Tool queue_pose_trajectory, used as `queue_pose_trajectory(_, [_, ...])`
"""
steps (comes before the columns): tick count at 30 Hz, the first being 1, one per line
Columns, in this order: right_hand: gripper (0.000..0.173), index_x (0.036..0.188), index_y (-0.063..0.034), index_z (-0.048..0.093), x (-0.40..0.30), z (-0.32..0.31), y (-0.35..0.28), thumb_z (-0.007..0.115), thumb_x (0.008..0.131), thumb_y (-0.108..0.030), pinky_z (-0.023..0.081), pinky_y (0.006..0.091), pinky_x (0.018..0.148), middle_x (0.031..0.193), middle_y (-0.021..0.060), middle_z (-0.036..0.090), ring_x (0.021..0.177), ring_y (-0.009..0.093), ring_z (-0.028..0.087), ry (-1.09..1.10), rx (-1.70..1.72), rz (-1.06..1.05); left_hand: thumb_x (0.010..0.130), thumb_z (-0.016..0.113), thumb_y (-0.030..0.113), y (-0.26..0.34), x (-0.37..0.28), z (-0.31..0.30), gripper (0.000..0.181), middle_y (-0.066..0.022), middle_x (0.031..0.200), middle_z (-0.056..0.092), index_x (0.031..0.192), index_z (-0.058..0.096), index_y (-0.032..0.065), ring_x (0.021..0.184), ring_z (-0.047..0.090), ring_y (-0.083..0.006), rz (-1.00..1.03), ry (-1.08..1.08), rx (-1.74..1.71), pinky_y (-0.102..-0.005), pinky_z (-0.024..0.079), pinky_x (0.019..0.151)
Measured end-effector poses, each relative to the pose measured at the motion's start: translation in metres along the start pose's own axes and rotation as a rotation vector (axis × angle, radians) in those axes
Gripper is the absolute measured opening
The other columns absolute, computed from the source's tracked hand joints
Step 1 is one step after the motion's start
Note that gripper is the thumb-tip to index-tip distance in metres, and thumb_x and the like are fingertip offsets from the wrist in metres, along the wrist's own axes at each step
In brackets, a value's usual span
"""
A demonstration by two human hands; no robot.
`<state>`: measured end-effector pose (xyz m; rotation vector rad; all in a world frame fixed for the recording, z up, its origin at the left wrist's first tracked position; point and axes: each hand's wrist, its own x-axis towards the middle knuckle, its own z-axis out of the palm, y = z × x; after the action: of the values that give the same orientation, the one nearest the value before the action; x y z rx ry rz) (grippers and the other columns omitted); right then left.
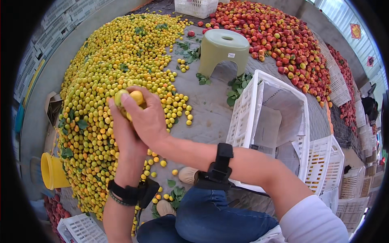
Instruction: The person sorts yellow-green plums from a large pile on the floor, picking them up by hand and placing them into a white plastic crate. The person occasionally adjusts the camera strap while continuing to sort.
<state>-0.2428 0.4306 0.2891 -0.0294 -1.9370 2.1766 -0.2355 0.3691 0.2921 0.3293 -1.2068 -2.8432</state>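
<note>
My left hand (pixel 127 135) and my right hand (pixel 150 120) are cupped together over the pile of small yellow-green fruits (pixel 91 88), which look like plums or apricots. Between them they hold several of these fruits, a yellow fruit (pixel 137 97) and a greener fruit (pixel 120 96) showing above the fingers. The right thumb rests against the greener one, and the hands partly hide the others. To the right stands a tilted white plastic crate (pixel 253 136), lined with printed paper; its visible inside holds no fruit.
A pale green plastic stool (pixel 225 41) stands ahead, near a heap of red-and-yellow nectarines (pixel 273 42). More white crates (pixel 323 164) sit right of the lined crate. A yellow bucket (pixel 54 171) is at the left. Loose leaves (pixel 238 88) lie on the grey quilted cloth (pixel 206 112).
</note>
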Motion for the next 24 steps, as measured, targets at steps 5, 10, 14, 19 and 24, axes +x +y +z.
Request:
queue_pose_trajectory(5, [0.034,0.106,-0.0041,0.061,0.017,-0.185,-0.043,0.061,0.087,-0.032,0.047,0.0256,0.072,0.094,0.0032,0.059,0.085,0.01,0.055,0.225,0.416,0.055,0.095,0.044,0.048,-0.123,-0.021,0.151,0.048,-0.0057,0.088,0.059,0.103,0.057,0.003,0.079,0.059,-0.0156,-0.145,-0.106,0.188,-0.0307,0.049,0.071])
queue_pose_trajectory(10, [0.034,0.114,-0.0084,0.057,-0.033,-0.341,-0.013,0.057,0.09,-0.032,0.049,0.0277,0.069,0.098,0.0017,0.058,0.086,0.011,0.057,0.48,0.311,0.316,0.094,0.047,0.044,-0.284,-0.078,0.192,0.049,-0.0113,0.09,0.062,0.1,0.064,-0.0013,0.084,0.059,-0.0203,-0.313,-0.05,0.401,-0.0329,0.046,0.076])
queue_pose_trajectory(14, [0.033,0.11,-0.0114,0.056,-0.07,-0.41,0.065,0.057,0.088,-0.036,0.05,0.032,0.065,0.097,0.0019,0.058,0.084,0.013,0.058,0.51,0.396,0.656,0.094,0.045,0.047,-0.4,-0.098,0.142,0.048,-0.0056,0.094,0.06,0.108,0.06,0.0036,0.077,0.059,-0.0164,-0.44,0.044,0.738,-0.0349,0.05,0.056])
queue_pose_trajectory(19, [0.035,0.107,-0.0143,0.056,-0.112,-0.433,0.163,0.061,0.084,-0.04,0.054,0.0393,0.065,0.097,0.004,0.059,0.083,0.018,0.06,0.442,0.395,1.072,0.093,0.046,0.045,-0.466,-0.117,0.053,0.047,-0.0149,0.104,0.06,0.112,0.061,0.0049,0.094,0.06,-0.0273,-0.707,0.288,0.698,-0.0397,0.049,0.078])
queue_pose_trajectory(24, [0.035,0.11,-0.0131,0.055,-0.134,-0.424,0.238,0.061,0.085,-0.037,0.055,0.0433,0.069,0.099,0.006,0.058,0.083,0.022,0.06,0.35,0.343,1.333,0.094,0.043,0.04,-0.465,-0.12,0.008,0.045,-0.0142,0.119,0.054,0.127,0.045,0.0098,0.103,0.058,-0.0321,-1.058,0.383,0.661,-0.05,0.052,0.073])
